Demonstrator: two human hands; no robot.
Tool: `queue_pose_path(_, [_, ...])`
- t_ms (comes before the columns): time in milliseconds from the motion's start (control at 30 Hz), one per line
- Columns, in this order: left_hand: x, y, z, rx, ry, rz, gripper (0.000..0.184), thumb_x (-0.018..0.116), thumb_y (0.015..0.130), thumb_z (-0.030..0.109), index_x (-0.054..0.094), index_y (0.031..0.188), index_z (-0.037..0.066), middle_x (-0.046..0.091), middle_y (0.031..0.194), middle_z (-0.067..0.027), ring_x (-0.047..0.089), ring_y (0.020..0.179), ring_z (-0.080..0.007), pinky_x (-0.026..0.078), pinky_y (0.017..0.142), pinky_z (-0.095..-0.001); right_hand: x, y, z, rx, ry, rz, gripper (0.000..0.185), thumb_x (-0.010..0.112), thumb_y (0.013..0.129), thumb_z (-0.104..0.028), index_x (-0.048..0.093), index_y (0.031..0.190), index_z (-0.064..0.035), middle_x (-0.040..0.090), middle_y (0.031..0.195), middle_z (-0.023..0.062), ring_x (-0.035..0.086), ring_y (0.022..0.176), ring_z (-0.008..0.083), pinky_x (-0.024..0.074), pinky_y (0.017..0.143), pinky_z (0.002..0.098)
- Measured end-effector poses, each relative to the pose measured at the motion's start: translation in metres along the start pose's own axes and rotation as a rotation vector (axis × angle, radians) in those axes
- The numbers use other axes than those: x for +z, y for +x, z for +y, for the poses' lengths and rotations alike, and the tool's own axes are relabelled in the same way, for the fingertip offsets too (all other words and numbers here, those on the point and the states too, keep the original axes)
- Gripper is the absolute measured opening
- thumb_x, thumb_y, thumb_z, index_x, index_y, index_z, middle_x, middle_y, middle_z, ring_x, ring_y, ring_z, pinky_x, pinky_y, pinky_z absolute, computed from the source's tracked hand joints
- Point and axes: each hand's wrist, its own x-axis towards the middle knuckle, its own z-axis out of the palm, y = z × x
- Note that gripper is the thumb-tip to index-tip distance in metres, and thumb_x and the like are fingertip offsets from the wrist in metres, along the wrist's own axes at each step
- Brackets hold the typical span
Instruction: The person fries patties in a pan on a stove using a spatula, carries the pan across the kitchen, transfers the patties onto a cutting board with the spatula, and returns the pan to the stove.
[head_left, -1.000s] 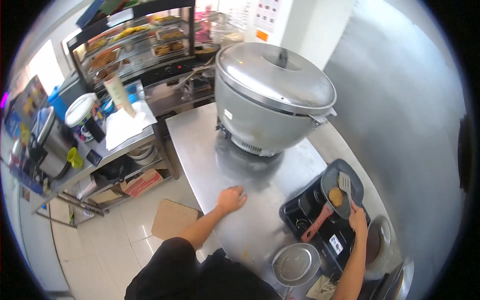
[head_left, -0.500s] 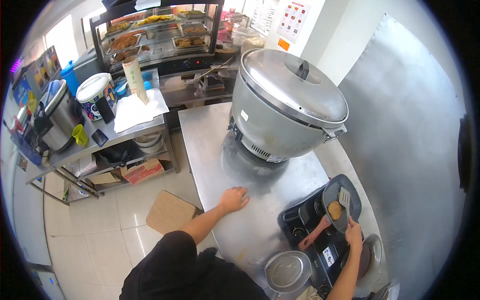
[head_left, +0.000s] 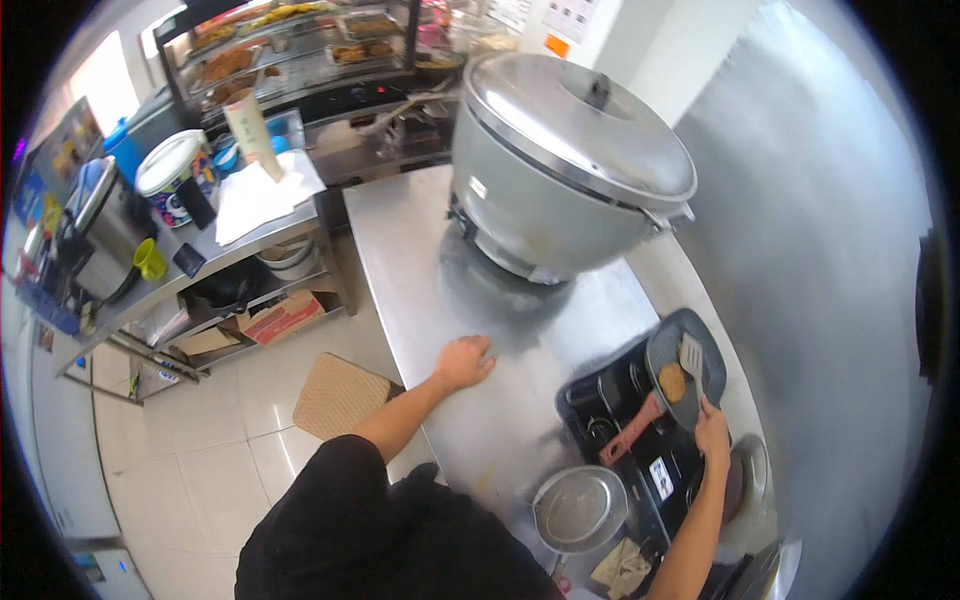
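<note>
My right hand [head_left: 711,432] is closed round the handle of a slotted spatula [head_left: 692,360]. The spatula's blade rests in or just over a grey frying pan [head_left: 708,335], beside a round browned patty [head_left: 672,382]. The pan sits on a black gas stove [head_left: 640,400], its reddish-brown handle [head_left: 632,430] pointing toward me. On the steel table [head_left: 500,400] lies my left hand [head_left: 465,362], palm down with fingers extended and nothing held. Whether the blade touches the patty I cannot tell.
A large rice cooker [head_left: 560,180] stands on the table ahead. A round strainer [head_left: 580,508] and a folded cloth [head_left: 622,568] lie beside the stove. At left are a side table with a white-lidded tub [head_left: 178,170] and a woven-top stool [head_left: 342,397]. A food display case [head_left: 300,70] is behind.
The view has tilted a little, so the cooker and display case sit higher in it. My right hand still holds the spatula over the pan; my left hand stays on the table.
</note>
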Motion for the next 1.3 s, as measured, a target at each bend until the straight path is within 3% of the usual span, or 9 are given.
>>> queue_pose_path(100, [0.003, 0.002, -0.001, 0.01, 0.002, 0.008, 0.025, 0.065, 0.086, 0.029, 0.057, 0.087, 0.006, 0.064, 0.084, -0.0154, 0.064, 0.08, -0.0364, 0.052, 0.071, -0.0479, 0.009, 0.006, 0.018, -0.206, -0.08, 0.096, 0.038, 0.051, 0.097, -0.012, 0.06, 0.133, -0.0067, 0.064, 0.112, 0.0317, 0.06, 0.111, 0.0473, 0.0493, 0.093, 0.0485])
queue_pose_path(333, [0.001, 0.001, 0.007, 0.004, 0.001, 0.023, 0.027, 0.068, 0.086, 0.027, 0.054, 0.08, 0.005, 0.062, 0.076, -0.0133, 0.062, 0.073, -0.0344, 0.05, 0.067, -0.0459, 0.0, -0.014, -0.012, -0.026, -0.024, 0.061, 0.041, 0.05, 0.098, -0.016, 0.058, 0.138, -0.0161, 0.061, 0.117, 0.0326, 0.057, 0.115, 0.0481, 0.0476, 0.097, 0.0496])
queue_pose_path(600, [0.0, 0.004, 0.015, -0.026, -0.004, 0.045, 0.026, 0.07, 0.086, 0.026, 0.057, 0.079, 0.005, 0.063, 0.072, -0.0128, 0.062, 0.068, -0.0326, 0.049, 0.063, -0.0441, -0.002, -0.017, -0.017, -0.002, -0.06, 0.05, 0.046, 0.049, 0.097, -0.015, 0.055, 0.142, -0.0199, 0.063, 0.12, 0.0303, 0.06, 0.113, 0.0466, 0.0476, 0.099, 0.0514])
queue_pose_path(700, [0.02, 0.0, 0.036, -0.046, -0.253, 0.028, 0.026, 0.071, 0.087, 0.027, 0.061, 0.082, 0.003, 0.065, 0.071, -0.015, 0.063, 0.065, -0.0323, 0.05, 0.062, -0.0436, 0.0, -0.015, -0.015, 0.024, -0.059, 0.037, 0.045, 0.049, 0.097, -0.016, 0.055, 0.142, -0.0206, 0.064, 0.119, 0.0298, 0.061, 0.112, 0.0464, 0.0481, 0.098, 0.0521])
queue_pose_path(833, [0.033, -0.006, 0.111, -0.041, -0.422, -0.255, 0.033, 0.07, 0.089, 0.035, 0.067, 0.086, 0.002, 0.067, 0.074, -0.0184, 0.067, 0.067, -0.0326, 0.052, 0.064, -0.0413, -0.004, -0.018, -0.02, 0.007, -0.056, 0.04, 0.045, 0.049, 0.098, -0.017, 0.055, 0.142, -0.0224, 0.064, 0.118, 0.0288, 0.061, 0.113, 0.0457, 0.0482, 0.099, 0.0525])
queue_pose_path(1033, [0.056, -0.008, 0.194, -0.142, -0.442, -0.581, 0.056, 0.06, 0.093, 0.054, 0.073, 0.082, 0.001, 0.069, 0.076, -0.0231, 0.069, 0.076, -0.0394, 0.053, 0.072, -0.047, 0.0, -0.016, -0.018, 0.05, -0.053, 0.041, 0.045, 0.05, 0.097, -0.017, 0.055, 0.142, -0.0228, 0.064, 0.119, 0.0284, 0.06, 0.114, 0.0449, 0.0483, 0.099, 0.052])
queue_pose_path(1300, [0.092, -0.016, 0.208, -0.125, -0.424, -0.553, 0.056, 0.065, 0.088, 0.054, 0.072, 0.079, -0.001, 0.07, 0.081, -0.0254, 0.069, 0.082, -0.0427, 0.053, 0.074, -0.0486, 0.003, -0.015, -0.014, 0.012, -0.049, 0.05, 0.045, 0.05, 0.097, -0.017, 0.056, 0.141, -0.0208, 0.065, 0.118, 0.0288, 0.061, 0.114, 0.0442, 0.0487, 0.098, 0.0523])
